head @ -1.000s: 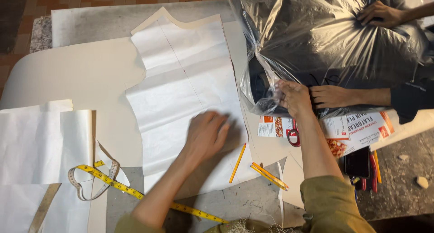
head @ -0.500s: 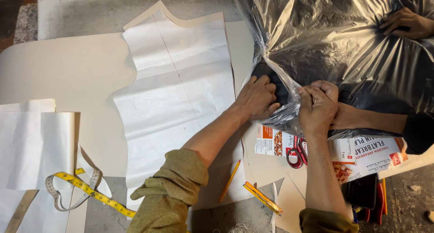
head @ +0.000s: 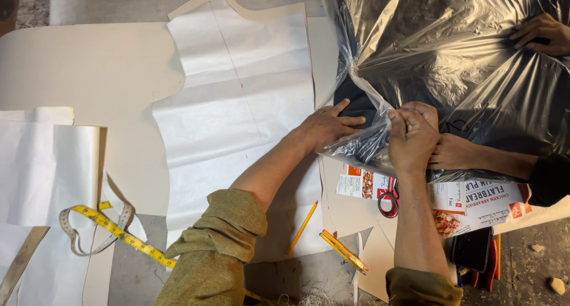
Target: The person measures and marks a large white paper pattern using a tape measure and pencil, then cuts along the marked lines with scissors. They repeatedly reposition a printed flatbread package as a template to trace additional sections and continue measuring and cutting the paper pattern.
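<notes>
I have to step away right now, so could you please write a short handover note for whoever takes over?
Left hand: flat on the corner of the clear plastic sheet, fingers spread.
Right hand: closed grip pinching the same sheet's edge.
A second person's hands hold the sheet opposite.
The sheet covers dark fabric; a white paper pattern lies beside it.
Scissors, pencils and tape measure lie untouched.

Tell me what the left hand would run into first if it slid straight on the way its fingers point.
The left hand points right, fingertips at the edge of the clear plastic sheet. It would likely meet that gathered plastic first, then the right hand gripping it, though depth is hard to judge.
</notes>
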`<control>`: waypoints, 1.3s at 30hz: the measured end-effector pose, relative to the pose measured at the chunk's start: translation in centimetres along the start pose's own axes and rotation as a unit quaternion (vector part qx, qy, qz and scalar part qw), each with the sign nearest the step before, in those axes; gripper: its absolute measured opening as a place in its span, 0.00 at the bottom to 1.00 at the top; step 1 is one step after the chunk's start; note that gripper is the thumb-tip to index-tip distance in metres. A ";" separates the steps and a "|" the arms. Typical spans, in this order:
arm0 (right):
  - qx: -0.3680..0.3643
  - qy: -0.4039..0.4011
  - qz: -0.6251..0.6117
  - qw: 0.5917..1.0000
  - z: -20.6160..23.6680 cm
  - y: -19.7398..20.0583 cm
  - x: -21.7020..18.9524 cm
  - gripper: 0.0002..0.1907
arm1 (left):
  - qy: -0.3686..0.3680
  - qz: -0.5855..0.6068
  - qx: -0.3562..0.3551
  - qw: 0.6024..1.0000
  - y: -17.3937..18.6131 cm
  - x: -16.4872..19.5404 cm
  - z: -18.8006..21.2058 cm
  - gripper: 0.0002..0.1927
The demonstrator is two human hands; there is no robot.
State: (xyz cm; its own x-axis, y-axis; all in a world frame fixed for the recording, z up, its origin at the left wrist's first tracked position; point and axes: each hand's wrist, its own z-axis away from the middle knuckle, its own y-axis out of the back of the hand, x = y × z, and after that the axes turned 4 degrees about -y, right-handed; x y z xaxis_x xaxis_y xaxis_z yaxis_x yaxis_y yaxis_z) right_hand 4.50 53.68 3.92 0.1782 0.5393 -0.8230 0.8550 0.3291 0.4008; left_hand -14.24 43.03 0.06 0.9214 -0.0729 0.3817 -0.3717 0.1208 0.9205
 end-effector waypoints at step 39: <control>-0.262 0.083 0.279 0.920 -9.1 -4.5 3.0 0.10 | 0.140 0.348 0.332 0.865 1.8 -4.8 -5.3 0.37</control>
State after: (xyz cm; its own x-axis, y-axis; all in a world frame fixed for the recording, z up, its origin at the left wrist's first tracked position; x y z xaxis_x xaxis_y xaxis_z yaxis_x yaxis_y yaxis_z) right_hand -3.25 60.88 3.36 0.4048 0.8339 -0.3750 0.2928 0.2703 0.9172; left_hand -18.73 48.83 -0.55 0.4049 0.0422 0.9134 -0.7452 -0.5637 0.3564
